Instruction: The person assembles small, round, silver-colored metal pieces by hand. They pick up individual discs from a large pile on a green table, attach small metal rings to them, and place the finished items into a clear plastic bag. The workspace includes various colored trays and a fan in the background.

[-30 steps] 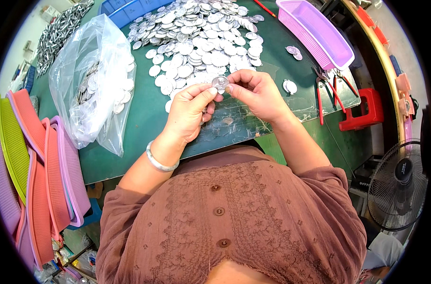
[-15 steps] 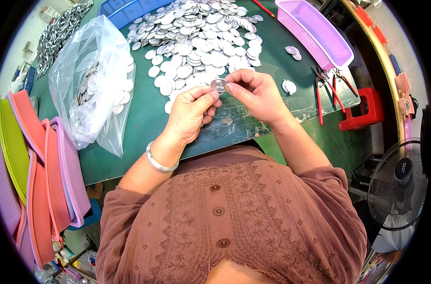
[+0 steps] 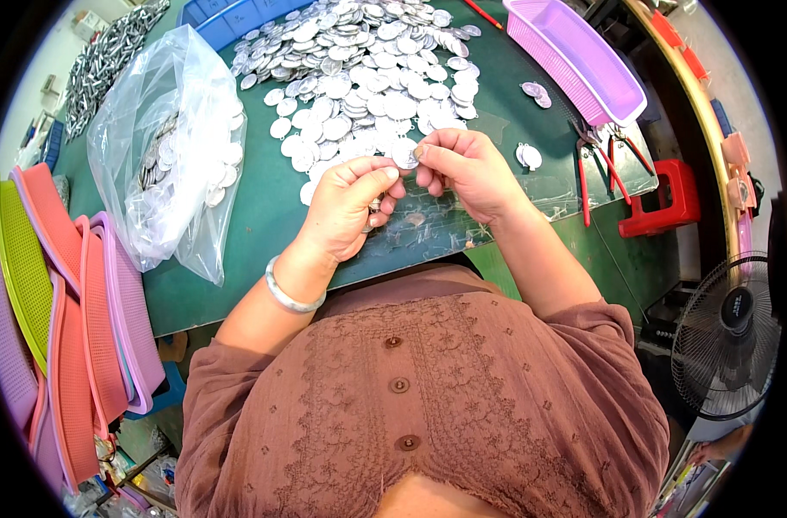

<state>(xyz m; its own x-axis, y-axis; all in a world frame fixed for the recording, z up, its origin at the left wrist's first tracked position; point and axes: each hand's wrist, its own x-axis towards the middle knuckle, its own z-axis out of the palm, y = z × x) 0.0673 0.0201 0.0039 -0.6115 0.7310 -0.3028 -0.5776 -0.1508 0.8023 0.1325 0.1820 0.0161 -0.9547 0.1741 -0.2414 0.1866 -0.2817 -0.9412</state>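
Observation:
My right hand [image 3: 471, 177] pinches a round silver medal [image 3: 404, 154] between thumb and fingers, with its flat face turned up. Close beside it, the thumb and forefinger of my left hand [image 3: 348, 203] are pressed together near the medal's lower edge; whether they touch it I cannot tell. A bit of shiny metal shows within the curled lower fingers of the left hand, mostly hidden. Just beyond both hands spreads a large pile of similar silver medals [image 3: 359, 86] on the green table [image 3: 264, 216]. A few more medals [image 3: 528, 156] lie to the right.
At left stands a clear plastic bag [image 3: 164, 155] of medals, beside stacked coloured baskets [image 3: 82, 328]. A blue bin [image 3: 238, 22] and a heap of metal parts [image 3: 108, 65] are at the back. To the right are a purple basket [image 3: 583, 60], red-handled pliers [image 3: 583, 181], a red stool [image 3: 665, 198] and a fan [image 3: 728, 337].
The medal between my hands has shifted slightly right and tilted its face up. My left fingertips have drawn back from it a little. A person's hand has appeared at the lower right edge.

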